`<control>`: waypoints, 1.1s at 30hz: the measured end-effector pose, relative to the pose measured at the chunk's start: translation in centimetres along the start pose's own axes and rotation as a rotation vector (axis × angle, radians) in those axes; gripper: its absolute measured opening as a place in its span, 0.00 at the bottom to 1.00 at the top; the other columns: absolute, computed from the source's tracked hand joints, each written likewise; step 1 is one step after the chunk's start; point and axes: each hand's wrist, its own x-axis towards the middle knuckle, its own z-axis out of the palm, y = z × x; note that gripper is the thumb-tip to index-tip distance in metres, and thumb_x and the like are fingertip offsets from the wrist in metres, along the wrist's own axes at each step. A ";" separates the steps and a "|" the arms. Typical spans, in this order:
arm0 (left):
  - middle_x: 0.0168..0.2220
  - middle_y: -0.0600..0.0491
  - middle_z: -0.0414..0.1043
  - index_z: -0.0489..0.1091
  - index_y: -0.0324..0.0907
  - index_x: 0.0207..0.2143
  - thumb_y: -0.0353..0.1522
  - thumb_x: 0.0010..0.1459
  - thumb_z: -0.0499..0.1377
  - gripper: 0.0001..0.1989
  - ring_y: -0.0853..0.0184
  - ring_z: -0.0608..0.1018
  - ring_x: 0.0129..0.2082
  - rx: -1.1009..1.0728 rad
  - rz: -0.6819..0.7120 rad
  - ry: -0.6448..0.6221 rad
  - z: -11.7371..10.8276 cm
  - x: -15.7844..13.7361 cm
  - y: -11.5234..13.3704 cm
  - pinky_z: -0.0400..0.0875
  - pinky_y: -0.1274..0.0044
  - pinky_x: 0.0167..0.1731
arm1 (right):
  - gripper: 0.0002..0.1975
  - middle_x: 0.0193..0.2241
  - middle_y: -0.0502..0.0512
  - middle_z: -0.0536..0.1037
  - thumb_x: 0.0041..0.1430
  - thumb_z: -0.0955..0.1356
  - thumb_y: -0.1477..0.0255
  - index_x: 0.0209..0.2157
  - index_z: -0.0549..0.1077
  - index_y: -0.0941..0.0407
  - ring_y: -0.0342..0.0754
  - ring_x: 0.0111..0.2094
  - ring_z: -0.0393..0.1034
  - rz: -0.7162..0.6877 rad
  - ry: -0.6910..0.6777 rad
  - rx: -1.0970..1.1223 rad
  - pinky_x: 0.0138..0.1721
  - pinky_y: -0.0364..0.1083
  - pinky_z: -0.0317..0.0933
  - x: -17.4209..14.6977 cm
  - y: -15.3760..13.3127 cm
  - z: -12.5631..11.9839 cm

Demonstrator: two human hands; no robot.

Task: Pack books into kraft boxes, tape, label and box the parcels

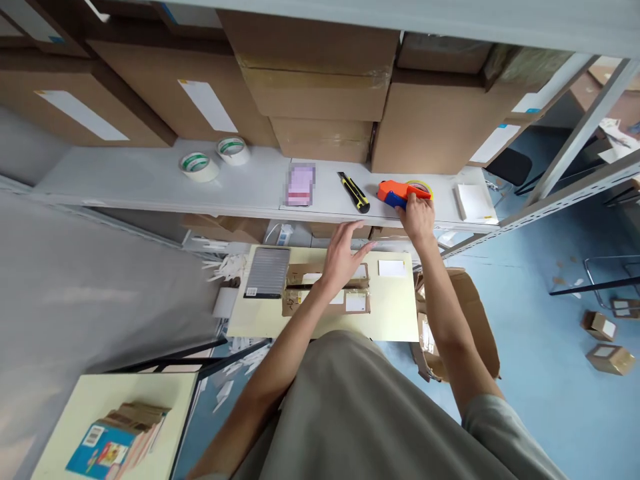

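Observation:
My right hand [419,217] is closed on the orange and blue tape gun [394,193], which rests on the grey shelf [255,193] with its yellow-edged roll behind my fingers. My left hand [345,253] is empty, fingers and thumb apart, just in front of the shelf edge and above two long narrow cardboard boxes [325,303]. Those boxes lie side by side on a pale yellow table [393,307] and carry white labels. To the left of the tape gun lies a black and yellow box cutter [354,192]. Beyond it is a blurred pinkish-purple item [300,185].
Two tape rolls [199,167] sit on the shelf's left part, and a stack of white labels [475,203] at its right end. Large cardboard cartons [320,93] line the back. A grey ribbed panel [267,272] lies on the table. An open carton [470,307] stands right of it.

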 end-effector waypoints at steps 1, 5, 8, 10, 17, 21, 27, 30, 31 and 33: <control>0.59 0.43 0.81 0.74 0.46 0.63 0.43 0.73 0.69 0.22 0.54 0.82 0.61 -0.043 -0.044 -0.003 -0.1 -0.9 -0.1 0.78 0.60 0.65 | 0.22 0.50 0.79 0.82 0.76 0.66 0.66 0.62 0.70 0.66 0.69 0.54 0.77 0.024 0.002 0.044 0.63 0.66 0.64 -1.1 -0.1 -0.1; 0.55 0.43 0.83 0.75 0.45 0.59 0.45 0.74 0.68 0.19 0.59 0.86 0.54 -0.269 -0.241 0.019 -1.2 -5.4 -0.4 0.82 0.63 0.60 | 0.27 0.47 0.70 0.83 0.76 0.67 0.51 0.62 0.69 0.58 0.66 0.46 0.80 0.067 -0.006 0.403 0.50 0.61 0.72 -8.2 -2.0 -0.5; 0.51 0.45 0.83 0.76 0.45 0.55 0.46 0.72 0.69 0.18 0.61 0.86 0.52 -0.435 -0.350 0.055 -2.5 -8.6 0.3 0.84 0.66 0.58 | 0.29 0.46 0.64 0.84 0.72 0.69 0.42 0.56 0.71 0.52 0.61 0.45 0.80 0.038 -0.035 0.821 0.48 0.57 0.74 -14.6 -5.4 -0.2; 0.49 0.47 0.83 0.77 0.45 0.52 0.46 0.71 0.70 0.17 0.61 0.86 0.51 -0.490 -0.397 0.086 -3.6 -10.3 0.9 0.85 0.67 0.57 | 0.29 0.47 0.62 0.85 0.70 0.72 0.41 0.54 0.71 0.51 0.59 0.46 0.81 0.040 -0.126 1.040 0.51 0.57 0.76 -17.9 -7.9 0.2; 0.46 0.49 0.84 0.79 0.45 0.48 0.45 0.71 0.71 0.15 0.63 0.87 0.46 -0.522 -0.481 0.132 -8.3 -14.3 1.9 0.86 0.71 0.51 | 0.26 0.49 0.58 0.84 0.71 0.75 0.46 0.55 0.72 0.50 0.55 0.48 0.81 -0.002 -0.284 1.204 0.53 0.54 0.76 -23.0 -13.8 1.0; 0.46 0.49 0.84 0.80 0.45 0.48 0.42 0.72 0.69 0.11 0.64 0.86 0.44 -0.449 -0.441 0.143 -10.4 -15.8 2.1 0.84 0.73 0.48 | 0.25 0.48 0.58 0.84 0.73 0.74 0.46 0.56 0.72 0.50 0.54 0.47 0.80 -0.037 -0.320 1.155 0.52 0.53 0.76 -24.4 -16.2 1.2; 0.42 0.49 0.84 0.82 0.46 0.44 0.42 0.72 0.67 0.09 0.63 0.83 0.40 -0.374 -0.415 0.064 -14.5 -17.0 1.3 0.79 0.71 0.44 | 0.26 0.44 0.58 0.83 0.74 0.70 0.42 0.52 0.73 0.51 0.56 0.43 0.78 -0.079 -0.365 0.962 0.47 0.54 0.75 -25.3 -18.5 0.9; 0.40 0.47 0.84 0.84 0.45 0.44 0.54 0.70 0.66 0.22 0.58 0.83 0.38 -0.571 -0.593 0.052 -17.2 -16.4 -0.8 0.79 0.68 0.40 | 0.26 0.44 0.58 0.85 0.72 0.71 0.42 0.51 0.73 0.50 0.57 0.42 0.78 -0.119 -0.501 0.826 0.46 0.55 0.75 -25.0 -18.9 -0.1; 0.39 0.46 0.84 0.84 0.44 0.45 0.58 0.68 0.65 0.27 0.57 0.83 0.37 -0.652 -0.652 0.042 -18.1 -16.0 -1.5 0.79 0.68 0.38 | 0.26 0.44 0.58 0.85 0.71 0.72 0.42 0.51 0.73 0.50 0.57 0.42 0.79 -0.128 -0.548 0.780 0.46 0.55 0.75 -24.9 -19.0 -0.6; 0.37 0.45 0.84 0.86 0.43 0.46 0.62 0.63 0.66 0.32 0.55 0.83 0.36 -0.763 -0.719 -0.012 -19.7 -15.1 -2.7 0.78 0.68 0.35 | 0.26 0.44 0.58 0.85 0.70 0.73 0.42 0.51 0.74 0.50 0.58 0.41 0.79 -0.146 -0.624 0.707 0.45 0.55 0.75 -24.7 -19.3 -1.5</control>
